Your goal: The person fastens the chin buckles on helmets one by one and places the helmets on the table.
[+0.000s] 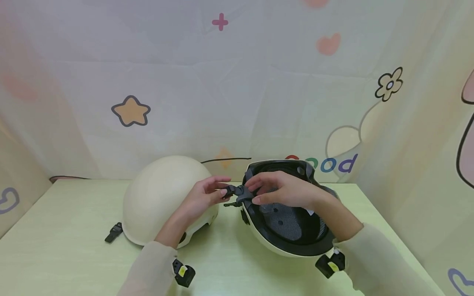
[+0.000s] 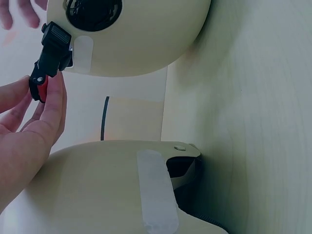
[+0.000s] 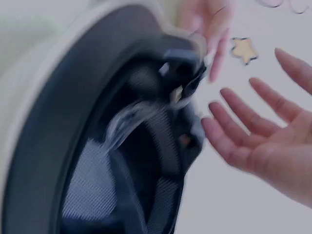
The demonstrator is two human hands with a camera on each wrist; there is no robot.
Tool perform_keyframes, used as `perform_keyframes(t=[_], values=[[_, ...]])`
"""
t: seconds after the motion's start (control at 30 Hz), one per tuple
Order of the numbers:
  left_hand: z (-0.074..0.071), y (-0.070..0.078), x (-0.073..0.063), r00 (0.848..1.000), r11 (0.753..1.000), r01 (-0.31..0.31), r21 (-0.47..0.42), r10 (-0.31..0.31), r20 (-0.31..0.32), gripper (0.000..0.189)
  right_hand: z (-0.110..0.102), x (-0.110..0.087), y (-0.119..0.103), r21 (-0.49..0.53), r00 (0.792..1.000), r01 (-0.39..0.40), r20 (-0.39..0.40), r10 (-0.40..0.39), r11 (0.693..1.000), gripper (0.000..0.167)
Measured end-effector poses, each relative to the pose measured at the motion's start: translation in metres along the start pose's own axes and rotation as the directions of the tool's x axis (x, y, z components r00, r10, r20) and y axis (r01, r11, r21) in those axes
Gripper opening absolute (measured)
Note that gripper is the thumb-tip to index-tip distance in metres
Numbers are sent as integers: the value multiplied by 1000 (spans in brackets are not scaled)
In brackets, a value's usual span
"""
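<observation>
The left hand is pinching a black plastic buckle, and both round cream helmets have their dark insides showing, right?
Not both: in the head view, the round cream helmet by the left forearm sits dome-up; only the other helmet shows its dark inside.

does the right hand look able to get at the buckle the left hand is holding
Probably yes: the right hand is close to the buckle, its fingers open and holding nothing, though the left hand covers part of it.

Printed cloth (image 1: 252,98) hangs behind a pale green table (image 1: 63,213).
An orange star (image 1: 131,112), pink cross (image 1: 220,22) and coral heart (image 1: 328,45) dot the fabric; at right, a black-outlined flower (image 1: 389,85) sits above colorful lettering (image 1: 323,165).
</observation>
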State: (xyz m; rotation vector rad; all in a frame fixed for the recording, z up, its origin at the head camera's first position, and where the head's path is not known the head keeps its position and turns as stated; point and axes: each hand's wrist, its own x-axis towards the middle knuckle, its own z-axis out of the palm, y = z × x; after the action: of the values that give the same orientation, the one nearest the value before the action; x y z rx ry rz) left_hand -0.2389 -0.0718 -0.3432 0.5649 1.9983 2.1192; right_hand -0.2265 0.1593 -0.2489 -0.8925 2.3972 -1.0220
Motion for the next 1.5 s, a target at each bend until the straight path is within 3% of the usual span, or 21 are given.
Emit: perform_keyframes(t=[0.23,0.57,0.77,1.03,1.3,1.5], values=[[-3,5,-4,1000,1000,8,18,-8,-4,35,24,-5,-14,-15,984,-3,-177,0,1000,42],[-5,8,-5,1000,999,15,38,-15,-9,33,54,5,-1,-5,949,-72,-308,67,997,36],[-5,9,-5,1000,999,19,43,-18,-18,33,65,12,2,-93,922,-97,-384,54,991,34],[-4,10,-6,1000,999,13,51,-12,-19,33,73,17,8,-178,898,-91,-439,4,980,35],[-3,8,-6,999,998,13,62,-11,-39,32,75,18,12,-164,892,-93,-453,9,982,32],[-1,8,-7,999,998,16,68,-13,-51,32,75,16,15,-158,888,-50,-459,-29,986,28]])
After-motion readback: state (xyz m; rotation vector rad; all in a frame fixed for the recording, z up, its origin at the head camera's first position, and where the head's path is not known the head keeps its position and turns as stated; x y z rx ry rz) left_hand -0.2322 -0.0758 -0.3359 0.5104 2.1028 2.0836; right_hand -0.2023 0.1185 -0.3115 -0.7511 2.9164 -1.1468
